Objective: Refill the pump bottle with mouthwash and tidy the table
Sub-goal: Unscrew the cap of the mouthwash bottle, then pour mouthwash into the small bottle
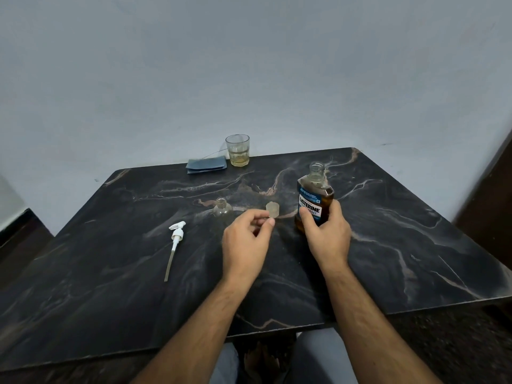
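Observation:
An uncapped mouthwash bottle (314,200) with a blue label and amber liquid stands upright right of centre on the dark marble table (401,245). My right hand (325,234) is wrapped around its lower body. The bottle's clear cap (273,209) is just left of it, low over the table. My left hand (246,239) pinches the cap's lower edge between thumb and forefinger. A small clear pump bottle (222,209) stands open farther left, without its pump. The white pump head with its dip tube (175,242) lies flat on the table to the left.
A glass (237,150) with a little yellowish liquid stands at the table's far edge by the wall. A folded blue cloth (206,164) lies beside it on the left. The wall runs right behind the table.

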Demonstrator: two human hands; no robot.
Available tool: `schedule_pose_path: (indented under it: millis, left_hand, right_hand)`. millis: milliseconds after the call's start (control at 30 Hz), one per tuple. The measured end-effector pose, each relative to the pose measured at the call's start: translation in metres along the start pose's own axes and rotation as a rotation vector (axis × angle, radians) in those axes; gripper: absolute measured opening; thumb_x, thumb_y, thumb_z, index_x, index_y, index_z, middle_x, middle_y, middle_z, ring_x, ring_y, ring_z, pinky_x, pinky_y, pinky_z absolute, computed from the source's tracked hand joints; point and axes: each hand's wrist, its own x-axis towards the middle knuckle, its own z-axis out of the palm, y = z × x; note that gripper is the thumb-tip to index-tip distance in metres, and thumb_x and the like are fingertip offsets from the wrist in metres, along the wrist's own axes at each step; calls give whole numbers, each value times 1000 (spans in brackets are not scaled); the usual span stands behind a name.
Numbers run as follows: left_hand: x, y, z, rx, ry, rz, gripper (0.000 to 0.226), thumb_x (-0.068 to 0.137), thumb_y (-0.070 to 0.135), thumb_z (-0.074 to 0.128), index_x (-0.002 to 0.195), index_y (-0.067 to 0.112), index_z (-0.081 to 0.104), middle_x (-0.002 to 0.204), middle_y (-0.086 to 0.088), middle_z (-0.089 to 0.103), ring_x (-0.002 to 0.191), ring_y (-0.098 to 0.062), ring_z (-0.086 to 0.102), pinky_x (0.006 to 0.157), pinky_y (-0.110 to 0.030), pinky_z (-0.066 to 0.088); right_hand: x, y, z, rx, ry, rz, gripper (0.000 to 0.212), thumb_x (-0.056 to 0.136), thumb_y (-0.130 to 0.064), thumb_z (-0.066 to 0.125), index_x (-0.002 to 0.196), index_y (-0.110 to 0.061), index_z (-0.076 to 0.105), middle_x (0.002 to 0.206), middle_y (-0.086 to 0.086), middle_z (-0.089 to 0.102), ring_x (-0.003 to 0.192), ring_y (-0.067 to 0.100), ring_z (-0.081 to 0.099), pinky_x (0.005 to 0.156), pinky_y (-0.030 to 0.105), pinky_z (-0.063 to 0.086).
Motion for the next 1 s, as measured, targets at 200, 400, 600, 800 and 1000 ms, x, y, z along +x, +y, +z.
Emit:
schedule_pose_path:
  millis: [200,400,600,800,1000]
  left_hand:
    - [-14,-24,-43,-65,201,-101,43,79,24,80,114,32,56,90,8,62,78,-8,61,74,-27,51]
    - [11,-44,-46,10,144,-228,78,72,30,85,138,22,45,131,8,51,113,-10,53,99,-32,44]
    - [20,-49,-32,1,125,-201,49,80,25,80,124,24,57,116,13,61,107,-6,60,96,-29,49]
    - [15,-49,-27,-41,91,-138,49,84,21,76,129,24,57,117,15,62,106,0,60,72,3,39]
    - [15,-55,-24,-23,47,-95,57,85,18,75,138,24,53,125,11,63,113,-2,61,82,-4,40]
  right_hand:
    - [3,0,1,142,-82,56,38,81,-36,77,111,-27,55,104,-10,67,98,9,64,89,33,53]
    - [1,-4,0,174,-130,37,38,86,-27,74,120,-25,56,103,-15,65,100,6,62,92,32,51]
    - [-2,-3,1,208,-201,3,35,86,-25,73,111,-39,51,100,-23,65,99,-2,63,93,39,54]
    - [-7,-9,1,194,-287,-11,44,84,-20,72,100,-54,50,98,-21,68,97,2,66,91,45,55]
    - [-15,-25,3,151,-385,-59,33,73,-28,69,101,-38,53,92,-17,71,88,6,68,83,48,56]
